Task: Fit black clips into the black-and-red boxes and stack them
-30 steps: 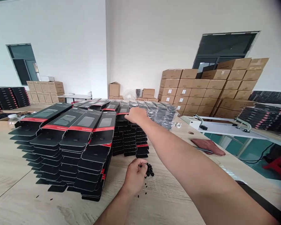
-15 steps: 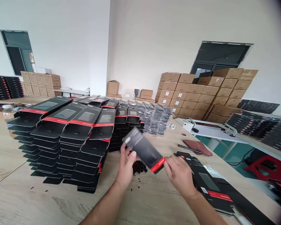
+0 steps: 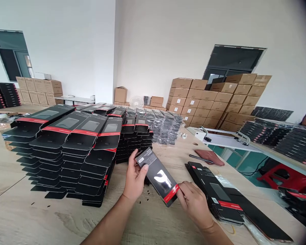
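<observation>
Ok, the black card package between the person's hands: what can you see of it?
The black card package is long and narrow, with a matte look. It has a shiny panel catching white glare, a red band across one end, and a small white label beside fine print near the other. It is held diagonally between the left hand, at the label end, and the right hand, whose fingers touch it by the red band. Its contents cannot be made out.
</observation>
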Motion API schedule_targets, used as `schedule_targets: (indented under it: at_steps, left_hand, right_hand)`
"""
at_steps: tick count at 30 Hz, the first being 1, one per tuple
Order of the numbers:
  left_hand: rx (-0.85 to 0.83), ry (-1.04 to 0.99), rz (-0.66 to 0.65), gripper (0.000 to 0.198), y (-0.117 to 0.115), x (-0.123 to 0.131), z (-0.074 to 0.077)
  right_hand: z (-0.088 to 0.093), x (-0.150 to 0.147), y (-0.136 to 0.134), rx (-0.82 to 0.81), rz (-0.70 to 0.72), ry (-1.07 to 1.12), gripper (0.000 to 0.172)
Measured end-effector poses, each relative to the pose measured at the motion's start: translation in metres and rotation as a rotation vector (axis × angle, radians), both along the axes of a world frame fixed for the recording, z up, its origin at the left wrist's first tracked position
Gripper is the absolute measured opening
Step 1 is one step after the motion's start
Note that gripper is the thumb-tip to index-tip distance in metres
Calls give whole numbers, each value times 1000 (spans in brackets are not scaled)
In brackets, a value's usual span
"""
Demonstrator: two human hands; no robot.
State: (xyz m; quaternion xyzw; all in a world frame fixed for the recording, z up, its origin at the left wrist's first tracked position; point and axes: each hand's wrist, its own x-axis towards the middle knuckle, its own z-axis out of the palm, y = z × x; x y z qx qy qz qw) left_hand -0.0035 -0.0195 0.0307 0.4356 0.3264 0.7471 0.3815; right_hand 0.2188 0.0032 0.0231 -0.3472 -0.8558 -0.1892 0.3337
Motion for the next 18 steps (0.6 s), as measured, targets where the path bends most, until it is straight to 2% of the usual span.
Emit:
schedule_targets:
  at_steps: [2,5,9,11,14,16,18]
  left_hand:
    - [-11,-79,-16,68,3,-2,-1]
    - [-87,-121,4,67,8,-4,-6]
    - [-177,-50,25,69,15,-3,-14]
    - [-211,-15,23,69,18,-2,-18]
    - [-246,10,23,68,22,-2,-24]
    - [-262,14,24,66,23,-3,-27]
    - [-276,17,24,65,25,-3,-28]
  right_hand:
    - [17,-8,5,-1,-22,79,30]
    - [61,-32,20,-36,-114,167,30]
    - [129,-85,59,-106,-273,157,27]
    - [155,-117,82,-143,-332,104,24]
    - [175,-163,112,-243,-336,33,25]
    - [178,-183,125,-326,-257,27,30]
    - [175,-188,131,-363,-179,58,35]
